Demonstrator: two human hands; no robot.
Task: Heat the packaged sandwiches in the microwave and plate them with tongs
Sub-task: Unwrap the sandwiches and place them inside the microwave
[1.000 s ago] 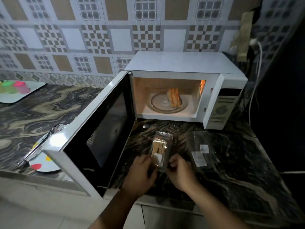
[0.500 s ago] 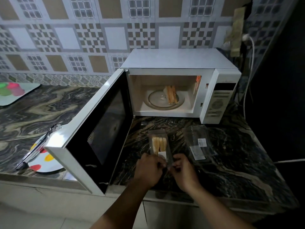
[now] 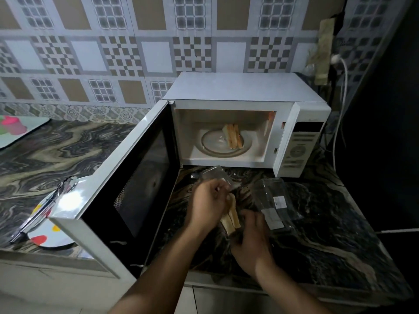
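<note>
The white microwave (image 3: 244,87) stands with its door (image 3: 127,191) swung open to the left. One unwrapped sandwich (image 3: 233,135) lies on the glass turntable (image 3: 210,146) inside. In front of it, my left hand (image 3: 207,206) lifts the clear lid (image 3: 215,175) of a plastic sandwich pack. My right hand (image 3: 251,236) holds the pack's base, and the sandwich (image 3: 231,219) shows between my hands. Metal tongs (image 3: 43,208) rest on a white plate with coloured spots (image 3: 48,236) left of the door.
An empty clear pack with a label (image 3: 275,202) lies right of my hands on the dark marble counter (image 3: 328,234). A tray with pink and green cups (image 3: 15,130) sits far left. A white cable (image 3: 340,105) hangs right of the microwave.
The pack lay shut on the counter between my hands. Now its lid is raised by my left hand and the sandwich is exposed. The camera has come closer.
</note>
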